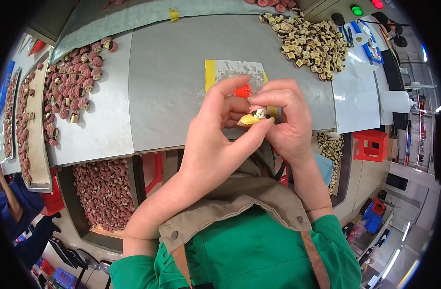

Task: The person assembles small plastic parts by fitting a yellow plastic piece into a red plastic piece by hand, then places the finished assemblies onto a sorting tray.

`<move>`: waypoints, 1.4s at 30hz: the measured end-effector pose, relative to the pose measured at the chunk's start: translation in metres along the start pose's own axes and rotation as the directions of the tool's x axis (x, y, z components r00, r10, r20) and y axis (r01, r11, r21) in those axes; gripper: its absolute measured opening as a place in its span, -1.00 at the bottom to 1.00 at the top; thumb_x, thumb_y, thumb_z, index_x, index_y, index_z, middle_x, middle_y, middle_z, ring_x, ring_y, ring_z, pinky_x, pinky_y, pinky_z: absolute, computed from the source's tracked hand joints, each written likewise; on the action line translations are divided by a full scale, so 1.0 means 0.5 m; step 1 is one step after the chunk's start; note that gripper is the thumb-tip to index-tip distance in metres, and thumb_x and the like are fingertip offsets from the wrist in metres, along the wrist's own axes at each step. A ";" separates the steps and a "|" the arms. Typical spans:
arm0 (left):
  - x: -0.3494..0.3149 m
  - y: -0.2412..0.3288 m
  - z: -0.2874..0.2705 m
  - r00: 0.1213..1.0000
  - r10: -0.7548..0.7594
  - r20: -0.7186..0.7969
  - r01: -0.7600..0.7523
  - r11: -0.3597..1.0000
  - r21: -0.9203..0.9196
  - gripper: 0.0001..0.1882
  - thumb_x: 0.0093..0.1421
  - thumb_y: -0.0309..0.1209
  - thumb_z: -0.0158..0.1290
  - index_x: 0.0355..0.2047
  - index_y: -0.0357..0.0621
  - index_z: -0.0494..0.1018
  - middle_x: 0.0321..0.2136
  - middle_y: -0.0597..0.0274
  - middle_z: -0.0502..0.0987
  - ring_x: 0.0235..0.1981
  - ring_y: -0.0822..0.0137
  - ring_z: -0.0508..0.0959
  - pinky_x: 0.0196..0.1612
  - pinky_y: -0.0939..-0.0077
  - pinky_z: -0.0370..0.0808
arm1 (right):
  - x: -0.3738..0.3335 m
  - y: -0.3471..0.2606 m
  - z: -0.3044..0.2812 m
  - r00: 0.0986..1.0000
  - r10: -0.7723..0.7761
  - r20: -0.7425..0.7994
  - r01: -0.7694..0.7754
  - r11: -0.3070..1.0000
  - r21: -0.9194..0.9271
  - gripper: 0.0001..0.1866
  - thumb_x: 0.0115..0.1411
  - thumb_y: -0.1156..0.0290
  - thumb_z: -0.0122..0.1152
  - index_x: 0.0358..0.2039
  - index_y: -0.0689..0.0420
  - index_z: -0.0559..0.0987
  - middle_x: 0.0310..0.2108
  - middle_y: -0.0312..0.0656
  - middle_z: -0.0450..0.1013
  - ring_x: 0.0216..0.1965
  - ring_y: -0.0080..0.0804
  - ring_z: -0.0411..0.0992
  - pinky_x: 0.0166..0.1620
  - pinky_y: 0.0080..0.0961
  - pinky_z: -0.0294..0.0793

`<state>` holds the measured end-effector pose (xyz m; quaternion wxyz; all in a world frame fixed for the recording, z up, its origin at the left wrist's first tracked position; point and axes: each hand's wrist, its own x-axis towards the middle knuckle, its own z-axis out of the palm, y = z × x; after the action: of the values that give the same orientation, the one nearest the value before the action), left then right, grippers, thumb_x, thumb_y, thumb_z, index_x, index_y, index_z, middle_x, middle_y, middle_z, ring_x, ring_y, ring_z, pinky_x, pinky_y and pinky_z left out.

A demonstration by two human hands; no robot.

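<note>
Close in front of me, both hands hold a small doll head (260,113) with a pale face, dark hair and a pink top. A yellow piece (249,119) sits against it; I cannot tell whether the two are joined. My left hand (208,132) is closed, its thumb pressed along the lower side of the head and its other fingers curled behind. From the other side my right hand (291,118) pinches at the top of the head with bent fingers. Just beyond them, a red round thing (242,90) shows partly between the hands, over a speckled pale sheet (237,68) edged with yellow tape.
Pink-topped heads (73,82) lie heaped at the left, beside a tray (37,159). More fill a bin (105,192) below the table. Yellow-and-dark pieces (309,43) are piled at the back right. A red stool (370,145) stands at the right. Another person's arm (8,190) shows far left.
</note>
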<state>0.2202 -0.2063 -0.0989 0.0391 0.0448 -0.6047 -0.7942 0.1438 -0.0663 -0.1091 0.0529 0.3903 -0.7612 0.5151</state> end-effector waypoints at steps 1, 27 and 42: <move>0.001 -0.001 0.003 1.000 -0.006 -0.001 0.007 0.998 0.055 -0.41 0.13 -0.57 0.11 0.14 -0.27 0.13 -0.30 0.22 0.48 -0.18 0.48 0.48 -0.05 0.59 0.41 | -0.002 0.004 -0.001 1.000 0.007 -0.003 -0.007 1.000 0.004 -0.68 -0.10 0.44 0.39 -0.28 0.08 0.54 -0.28 -0.26 0.44 -0.23 -0.35 0.39 -0.19 -0.47 0.45; -0.068 0.217 -0.734 0.730 0.657 -0.188 0.522 -0.358 0.774 -0.72 0.16 -0.36 -0.01 -0.13 -0.17 0.45 -0.15 -0.06 0.47 -0.09 -0.03 0.45 -0.02 0.13 0.36 | 0.069 0.076 -0.160 1.000 0.000 0.002 0.001 0.814 -0.581 -0.76 0.05 0.62 0.19 -0.22 0.22 0.49 -0.28 -0.08 0.40 -0.24 -0.10 0.40 -0.16 -0.34 0.40; 0.380 0.080 -0.287 0.845 0.497 0.196 -0.272 0.085 0.958 -0.78 0.07 -0.31 0.06 -0.34 -0.18 0.51 -0.39 -0.01 0.55 -0.26 0.05 0.52 -0.19 0.26 0.45 | 0.045 0.025 -0.155 0.911 0.390 0.136 -0.318 0.872 -0.371 -0.82 0.04 0.52 0.26 -0.32 0.20 0.50 -0.36 -0.21 0.35 -0.42 -0.43 0.33 -0.33 -0.54 0.33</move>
<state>0.0490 -0.3761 -0.1026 0.2640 -0.0305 -0.9452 -0.1895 0.0954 -0.0122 -0.0714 -0.0554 0.2797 -0.8988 0.3330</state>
